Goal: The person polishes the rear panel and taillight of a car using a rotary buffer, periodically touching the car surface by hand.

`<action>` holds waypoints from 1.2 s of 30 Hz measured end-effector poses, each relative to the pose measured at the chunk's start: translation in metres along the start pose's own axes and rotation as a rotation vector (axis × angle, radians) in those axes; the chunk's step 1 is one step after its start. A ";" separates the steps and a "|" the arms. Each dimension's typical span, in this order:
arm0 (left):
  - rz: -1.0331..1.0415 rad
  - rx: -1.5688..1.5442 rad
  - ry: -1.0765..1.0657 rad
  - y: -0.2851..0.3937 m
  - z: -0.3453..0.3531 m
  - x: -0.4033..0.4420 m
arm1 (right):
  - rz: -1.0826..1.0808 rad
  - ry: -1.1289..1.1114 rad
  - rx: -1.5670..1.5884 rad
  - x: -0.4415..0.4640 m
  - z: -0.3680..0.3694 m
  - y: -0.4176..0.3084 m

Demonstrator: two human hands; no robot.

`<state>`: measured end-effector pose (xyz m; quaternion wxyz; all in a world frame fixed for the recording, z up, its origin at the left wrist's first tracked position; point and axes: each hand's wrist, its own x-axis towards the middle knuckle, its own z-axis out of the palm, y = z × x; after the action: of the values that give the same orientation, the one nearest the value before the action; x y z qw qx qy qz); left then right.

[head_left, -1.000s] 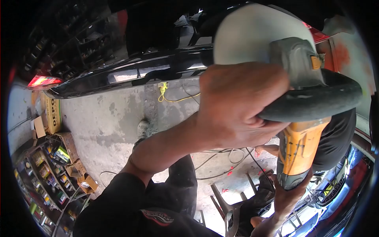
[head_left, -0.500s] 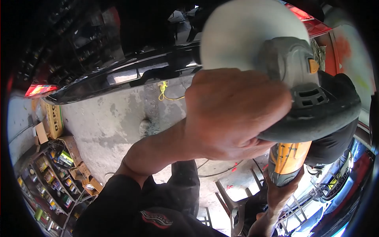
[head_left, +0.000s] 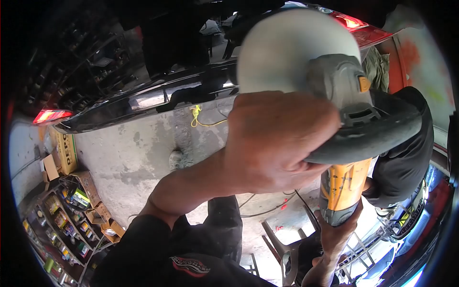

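Note:
A polisher (head_left: 346,184) with a yellow and grey body fills the right of the head view. Its large off-white round pad (head_left: 287,50) lies over the glossy black car (head_left: 114,83); whether it touches the paint I cannot tell. My left hand (head_left: 282,138) is wrapped round the black loop handle (head_left: 377,138), just below the pad. Lower down, my right hand (head_left: 337,229) is closed around the rear end of the body. The pad hides part of the bodywork behind it.
A yellow cord connector (head_left: 195,115) hangs by the bumper. Dark cable (head_left: 267,213) crosses the concrete floor. Grey plastic chair (head_left: 287,248) stands low centre. Shelves (head_left: 62,225) and cardboard boxes (head_left: 103,215) fill the lower left. Someone in dark clothing (head_left: 406,143) is at the right.
The polisher and both hands have shifted slightly left in the view, with the pad a little lower. The right tail light also appears slightly further left. My grip is the same.

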<state>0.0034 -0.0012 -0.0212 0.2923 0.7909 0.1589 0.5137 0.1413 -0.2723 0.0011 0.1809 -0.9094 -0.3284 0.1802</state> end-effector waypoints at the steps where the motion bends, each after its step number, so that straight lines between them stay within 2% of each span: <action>1: -0.001 0.005 0.022 0.001 0.004 0.004 | 0.003 0.015 0.020 0.002 -0.001 -0.002; 6: -0.007 -0.064 0.115 0.000 0.014 0.017 | 0.064 0.065 0.053 0.004 -0.012 -0.017; 13: 0.015 -0.081 0.158 -0.011 0.020 0.006 | -0.021 0.185 -0.056 -0.001 -0.022 -0.013; 17: 0.013 -0.090 0.178 -0.010 0.021 0.011 | -0.050 0.198 -0.132 0.002 -0.031 -0.024; 21: -0.036 -0.075 0.176 -0.006 0.019 0.002 | -0.075 0.102 -0.086 0.001 -0.040 -0.019; 22: -0.045 -0.074 0.183 -0.006 0.020 0.001 | -0.012 0.095 0.022 0.001 -0.039 -0.016; 24: -0.050 -0.066 0.158 -0.007 0.020 0.002 | -0.001 0.097 0.032 0.003 -0.043 -0.014; 26: -0.037 -0.073 0.177 -0.010 0.021 0.006 | -0.136 0.138 -0.143 0.008 -0.045 -0.020; 28: -0.013 -0.096 0.239 -0.010 0.024 0.011 | -0.131 0.148 -0.175 0.010 -0.046 -0.025; 29: -0.038 -0.086 0.211 -0.009 0.023 0.009 | -0.130 0.153 -0.190 0.010 -0.046 -0.026; 32: -0.081 -0.047 0.136 -0.002 0.015 0.001 | -0.080 0.078 0.018 0.007 -0.043 -0.006; 36: -0.102 0.030 0.073 0.008 0.001 -0.019 | -0.023 0.029 -0.026 -0.006 -0.017 0.004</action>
<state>-0.0045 -0.0182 -0.0301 0.3003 0.7668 0.2170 0.5242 0.1470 -0.2830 0.0151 0.1759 -0.9102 -0.3386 0.1609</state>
